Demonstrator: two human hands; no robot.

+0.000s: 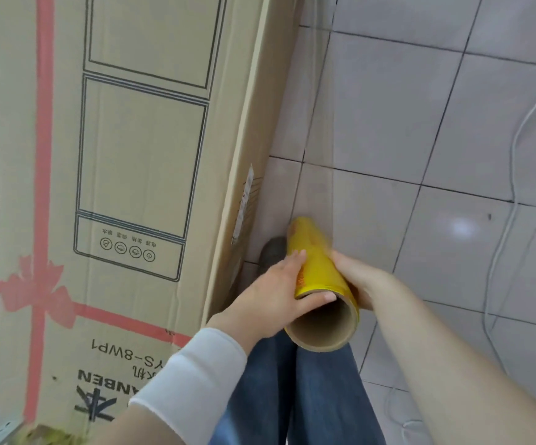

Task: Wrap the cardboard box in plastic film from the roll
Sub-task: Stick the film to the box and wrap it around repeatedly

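A tall cardboard box (138, 175) with a red ribbon print and black line drawings stands upright on the left. The yellow film roll (319, 268) with a brown cardboard core is held to the right of the box's edge, its open end facing me. My left hand (276, 293) grips the roll from the left, thumb across the core's rim. On the right side, my right hand (358, 277) grips the roll. A sheet of clear film (319, 123) stretches from the roll up toward the box's far corner.
The floor is pale grey tile (436, 139) with dark grout. A thin white cable (513, 175) curves across the tiles on the right. My legs in blue jeans (305, 399) and a grey shoe (271, 252) are beneath the roll.
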